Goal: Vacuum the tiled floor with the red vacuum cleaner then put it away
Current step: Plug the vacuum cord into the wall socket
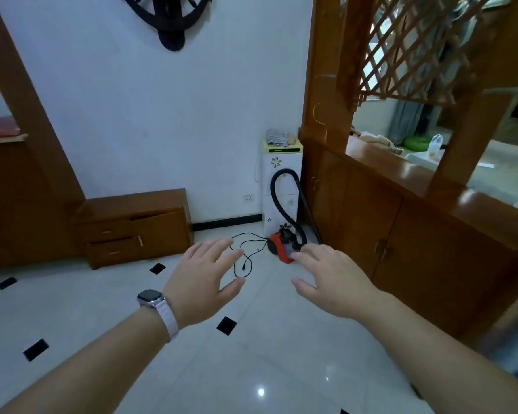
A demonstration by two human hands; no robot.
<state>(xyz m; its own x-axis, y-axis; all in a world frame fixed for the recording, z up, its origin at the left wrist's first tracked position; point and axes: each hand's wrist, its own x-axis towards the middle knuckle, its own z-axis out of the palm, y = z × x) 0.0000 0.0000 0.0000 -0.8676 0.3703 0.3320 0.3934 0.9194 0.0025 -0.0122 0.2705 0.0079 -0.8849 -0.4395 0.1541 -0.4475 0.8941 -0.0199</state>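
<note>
The red vacuum cleaner (279, 245) sits on the white tiled floor (251, 354) in the far corner, beside the wooden partition. Its black hose (274, 189) loops up in front of a white cabinet. The black power cord (245, 258) lies loose on the tiles, its plug unplugged. My left hand (204, 279), with a watch on the wrist, is held out with fingers spread, holding nothing. My right hand (332, 279) is also stretched out and empty, its fingertips overlapping the vacuum in the view, well short of it.
A low wooden drawer unit (135, 228) stands against the wall at left. A wall socket (248, 198) sits just above the skirting. The white cabinet (281, 186) fills the corner. The wooden partition with cupboard doors (386, 234) runs along the right.
</note>
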